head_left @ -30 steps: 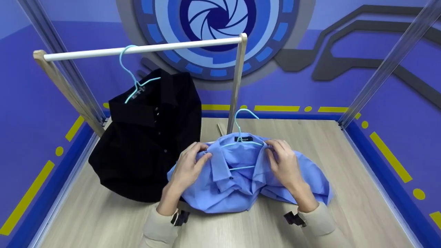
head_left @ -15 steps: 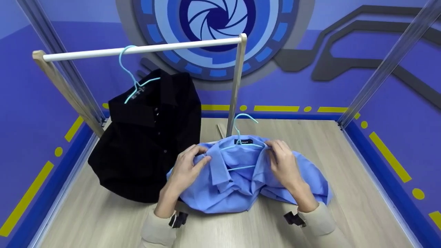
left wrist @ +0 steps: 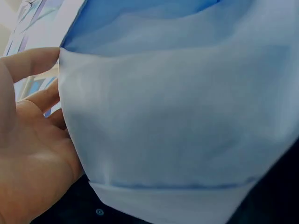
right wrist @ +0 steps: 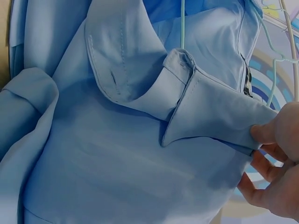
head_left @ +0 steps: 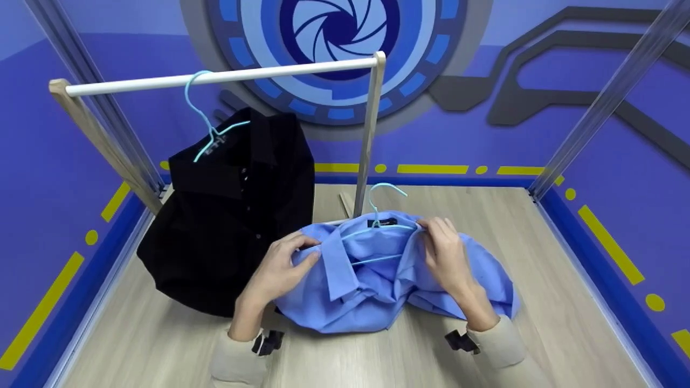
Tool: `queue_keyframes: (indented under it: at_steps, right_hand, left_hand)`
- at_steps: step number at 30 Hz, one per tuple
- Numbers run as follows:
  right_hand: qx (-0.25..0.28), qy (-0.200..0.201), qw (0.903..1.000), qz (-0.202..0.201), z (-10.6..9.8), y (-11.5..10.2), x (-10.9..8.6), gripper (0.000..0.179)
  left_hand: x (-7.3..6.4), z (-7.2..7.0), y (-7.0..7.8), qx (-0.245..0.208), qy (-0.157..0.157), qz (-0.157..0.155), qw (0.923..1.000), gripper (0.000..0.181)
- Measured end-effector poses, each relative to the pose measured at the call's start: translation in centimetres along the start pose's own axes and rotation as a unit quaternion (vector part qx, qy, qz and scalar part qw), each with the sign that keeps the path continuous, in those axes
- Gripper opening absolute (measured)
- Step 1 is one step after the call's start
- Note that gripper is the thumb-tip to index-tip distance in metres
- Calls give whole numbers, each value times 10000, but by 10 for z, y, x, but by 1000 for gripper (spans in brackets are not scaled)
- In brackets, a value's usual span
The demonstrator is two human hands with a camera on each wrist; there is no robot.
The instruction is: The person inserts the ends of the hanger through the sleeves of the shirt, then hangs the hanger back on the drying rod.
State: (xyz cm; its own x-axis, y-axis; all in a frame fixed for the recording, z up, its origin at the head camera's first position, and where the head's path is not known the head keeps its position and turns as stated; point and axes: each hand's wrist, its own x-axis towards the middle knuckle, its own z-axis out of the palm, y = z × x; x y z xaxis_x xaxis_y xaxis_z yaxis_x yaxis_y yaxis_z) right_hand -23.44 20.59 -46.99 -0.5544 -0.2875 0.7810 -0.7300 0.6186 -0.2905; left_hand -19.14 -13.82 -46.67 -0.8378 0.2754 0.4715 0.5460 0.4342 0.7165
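Observation:
A light blue shirt (head_left: 345, 315) lies bunched on the tabletop, with a turquoise hanger (head_left: 377, 260) inside its neck and the hook sticking up past the black collar label. On the shirt's left shoulder side as seen, my left hand (head_left: 279, 269) pinches the cloth beside the collar; in the left wrist view the thumb and fingers meet at the edge of the fabric (left wrist: 177, 112). My right hand (head_left: 447, 256) grips the other side of the collar. In the right wrist view, the thumb lies over the collar (right wrist: 210, 112) with fingers beneath it. The hanger's shoulder ends are hidden in the shirt.
A rack with a white rail (head_left: 280, 71) and wooden posts stands at the back left. From it hangs a black shirt (head_left: 226, 231) on another turquoise hanger (head_left: 200, 110), close beside my left hand. Blue patterned walls enclose the wooden tabletop (head_left: 560, 302).
My left hand has moved left and slightly down, drawing the collar side outward and widening the neck. The hanger's hook has sunk lower. My right hand stays nearly in place.

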Motion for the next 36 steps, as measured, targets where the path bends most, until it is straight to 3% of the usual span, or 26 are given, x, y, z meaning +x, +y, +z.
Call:
queue_keyframes:
  at_steps: [11, 22, 36]
  right_hand:
    - [312, 132, 9994, 29, 2, 1, 0, 23]
    - [231, -162, 9994, 216, 0, 6, -3, 25]
    - [214, -321, 9960, 803, -9, 23, -13, 19]
  left_hand:
    - [-7, -6, -7, -236, -39, 264, 9994, 5]
    - [-11, -6, -6, -89, 237, 570, 9981, 4]
    - [-15, -9, -7, -90, 468, 422, 9980, 5]
